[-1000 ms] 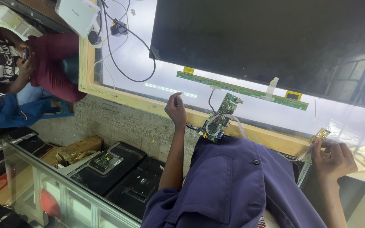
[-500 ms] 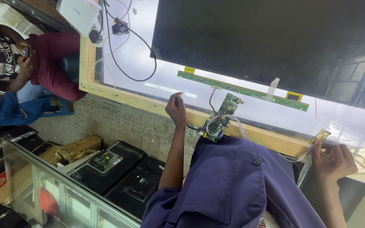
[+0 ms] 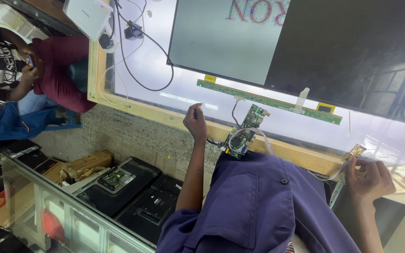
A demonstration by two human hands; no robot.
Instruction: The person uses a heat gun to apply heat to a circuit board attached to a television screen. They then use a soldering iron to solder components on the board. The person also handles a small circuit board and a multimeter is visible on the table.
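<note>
Pinching a small dark piece (image 3: 195,112) between thumb and forefinger of the left hand (image 3: 196,124), other fingers curled loosely in; too small to tell whether a plug or a cable end. Hovers just above the wooden frame (image 3: 165,116), close to the green circuit board (image 3: 245,133), which lies tilted across that frame with a white cable (image 3: 258,136) looping over it.

Closing round a small tan board (image 3: 356,151) with the right hand (image 3: 370,177), fingertips gripping its lower end, thin pale wires trailing from it back toward the green circuit board. Sits near the right end of the frame, well apart from the left hand.

Moving outward: long green strip board (image 3: 268,100) lying on the glowing white table top (image 3: 141,75), just beside the lower edge of the big display panel (image 3: 352,51). Differs from half a second ago in one thing only: the panel's left part (image 3: 221,42), dark then, now shows flat grey with coloured lettering along its top edge; the rest stays black. Hands and boards match their earlier places. Reads as the panel now taking power and signal through the connected boards, though lit only in part.

Further off: white box (image 3: 87,16) with black cables (image 3: 137,61) at the table's far corner, a seated person in a maroon top (image 3: 62,70), black sets (image 3: 118,185) stacked below.
</note>
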